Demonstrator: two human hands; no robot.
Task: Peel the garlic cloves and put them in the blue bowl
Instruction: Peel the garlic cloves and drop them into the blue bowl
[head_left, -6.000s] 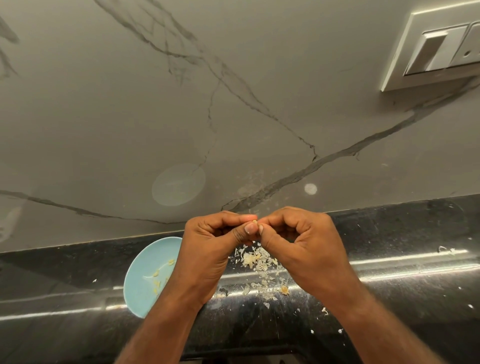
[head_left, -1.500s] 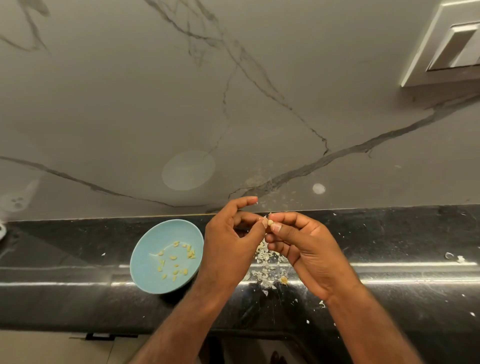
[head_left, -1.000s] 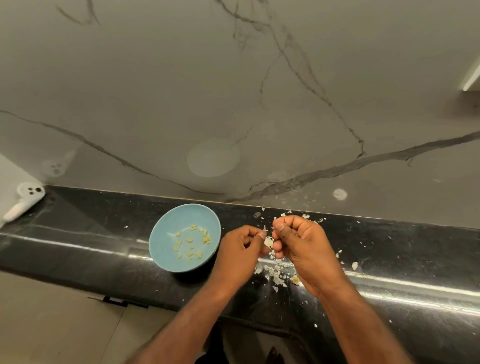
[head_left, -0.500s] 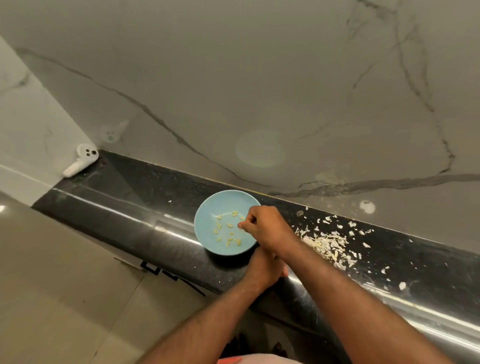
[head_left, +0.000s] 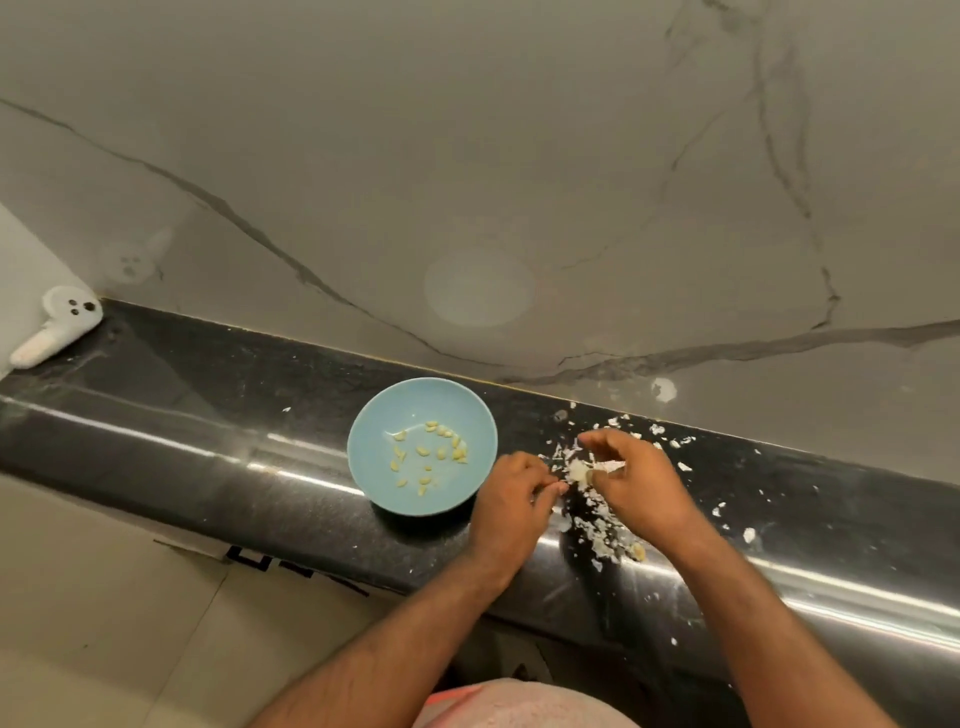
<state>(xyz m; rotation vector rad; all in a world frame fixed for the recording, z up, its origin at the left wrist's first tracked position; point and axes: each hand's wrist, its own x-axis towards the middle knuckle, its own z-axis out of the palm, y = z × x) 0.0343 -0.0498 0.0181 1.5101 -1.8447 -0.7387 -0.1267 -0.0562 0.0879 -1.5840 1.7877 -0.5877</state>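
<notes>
Garlic clove (head_left: 578, 471) lay among the skins (head_left: 602, 530), at 3 o'clock from the blue bowl (head_left: 374, 457). Your right hand (head_left: 639, 483) pinched it. Your left hand (head_left: 511, 504), nearer the bowl, was curled; I couldn't tell if it held anything.

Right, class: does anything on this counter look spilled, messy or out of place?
Yes. Papery garlic skins are scattered across the black counter right of the blue bowl, some up by the wall. The peeled cloves lie inside the bowl.
</notes>
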